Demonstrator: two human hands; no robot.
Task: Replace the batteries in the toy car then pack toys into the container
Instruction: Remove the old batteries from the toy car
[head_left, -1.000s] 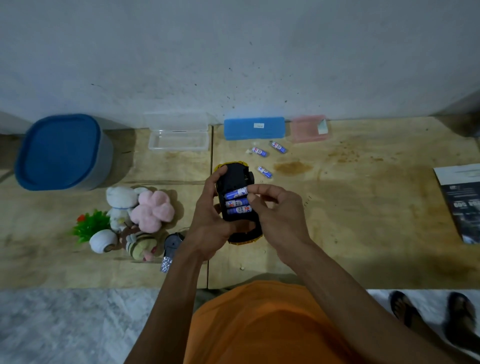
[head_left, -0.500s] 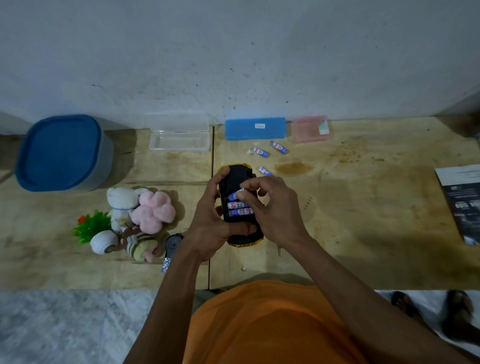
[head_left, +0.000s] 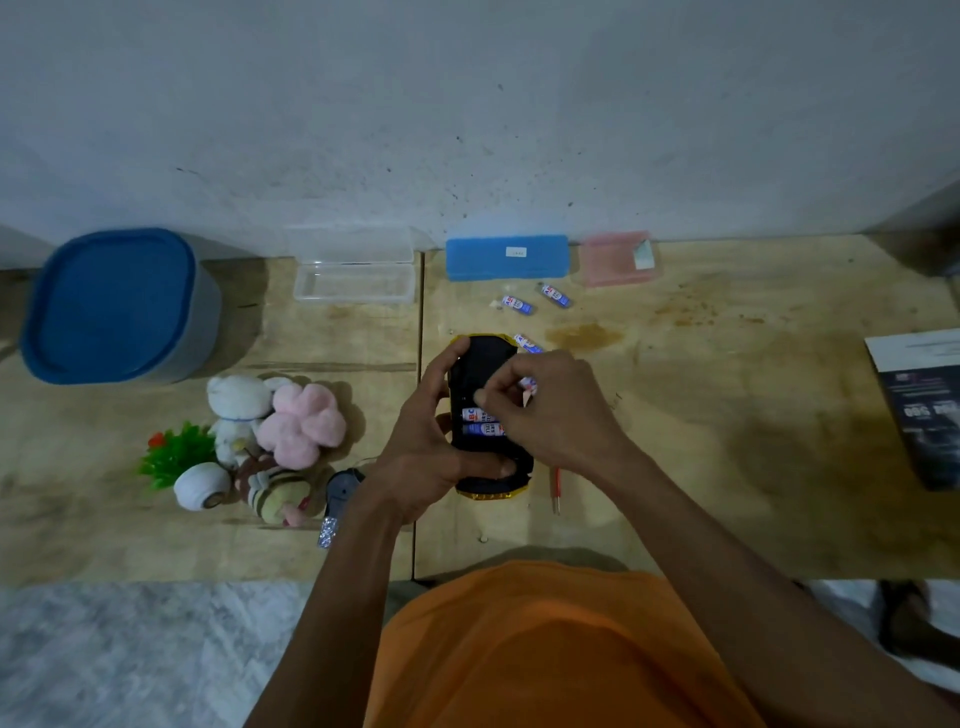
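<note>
Since a second ago, right hand (head_left: 550, 415) dropped onto upturned toy car (head_left: 485, 364), fingers pinching top battery (head_left: 529, 385) partly out of bay; left hand (head_left: 426, 441) clamped round car above table (head_left: 727, 415), long axis toward wall.

Blue case (head_left: 507, 257), pink case (head_left: 613, 258) against wall; booklet (head_left: 922, 402) at right edge.
</note>
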